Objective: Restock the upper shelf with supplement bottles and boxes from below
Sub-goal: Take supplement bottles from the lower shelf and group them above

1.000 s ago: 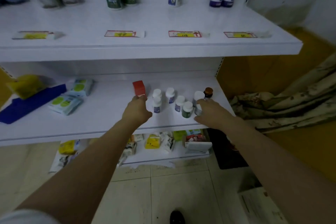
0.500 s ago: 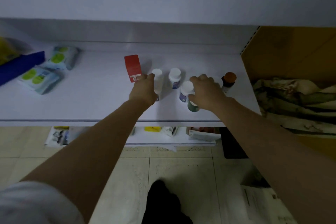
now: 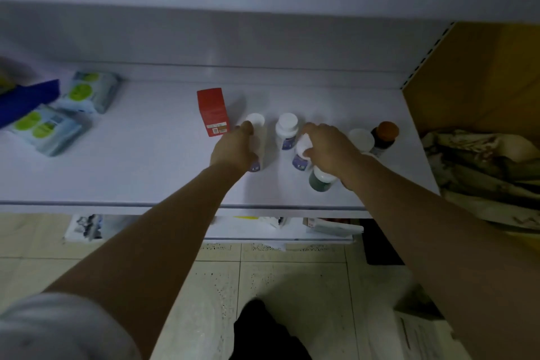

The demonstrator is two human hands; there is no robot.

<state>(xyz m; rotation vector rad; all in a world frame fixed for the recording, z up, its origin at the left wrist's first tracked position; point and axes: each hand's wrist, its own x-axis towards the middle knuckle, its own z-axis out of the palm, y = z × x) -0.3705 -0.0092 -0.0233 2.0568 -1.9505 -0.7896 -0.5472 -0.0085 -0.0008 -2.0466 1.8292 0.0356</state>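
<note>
Shelving of white board fills our view: the lower shelf [image 3: 146, 172] runs beneath a grey back panel, with an ochre wall [image 3: 482, 73] to its right, crumpled cloth [image 3: 482, 166] heaped below that, and pale floor tiles [image 3: 204, 286] underneath.

On the shelf we see a red box [image 3: 212, 109] standing upright and, just right of it, a cluster of capped bottles, their contents hidden. Our left hand [image 3: 233, 150] is curled round a white bottle [image 3: 259, 149] beside the box. Our right hand [image 3: 330, 149] pinches the cap of a purple-labelled bottle [image 3: 299, 161], and a green bottle [image 3: 320, 183] stands at its wrist. A brown-capped bottle [image 3: 385, 133] stands farthest right. A soft packet [image 3: 84, 90] with green circles lies well to the left.
</note>
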